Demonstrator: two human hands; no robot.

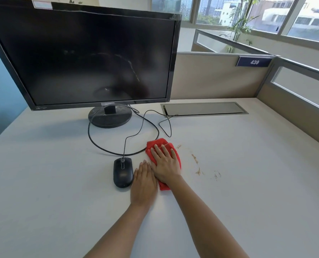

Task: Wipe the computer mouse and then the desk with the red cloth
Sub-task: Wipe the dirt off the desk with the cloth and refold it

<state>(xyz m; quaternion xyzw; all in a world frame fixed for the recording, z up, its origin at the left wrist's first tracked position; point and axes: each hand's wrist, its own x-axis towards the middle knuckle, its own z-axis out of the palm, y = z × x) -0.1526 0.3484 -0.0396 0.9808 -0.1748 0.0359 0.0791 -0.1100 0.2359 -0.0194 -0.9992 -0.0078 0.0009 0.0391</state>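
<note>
Item: red cloth (155,145). Folded, lying flat on the desk (248,183) near the middle of the surface, well clear of every edge, just right of the computer mouse (123,172).

Item: right hand (166,164). Spread flat, palm down on the cloth, fingers extended; it presses rather than grips, nothing enclosed.

Item: left hand (143,185). Also flat and open, palm on the bare desk between mouse and cloth, its outer edge touching or nearly touching the mouse; holds nothing.

Item: computer mouse. Black, corded, upright on the desk; its cable (106,146) loops back toward the monitor stand (110,118) at the far side.

Item: brown smears (197,164). A scattered arc of marks on the desk just right of the cloth, toward the right-hand edge; not yet covered by the cloth.

Assessment: the step in hand appears to be the desk wipe.

Handling note: keep the palm flat and the pressure even so the fold does not bunch. Sweep right across the smears in overlapping passes. Push residue away from the mouse and cable loop. The left hand may steady the mouse should the cloth catch the cord. Dried marks may need repeated strokes with a clean face of the cloth.
</note>
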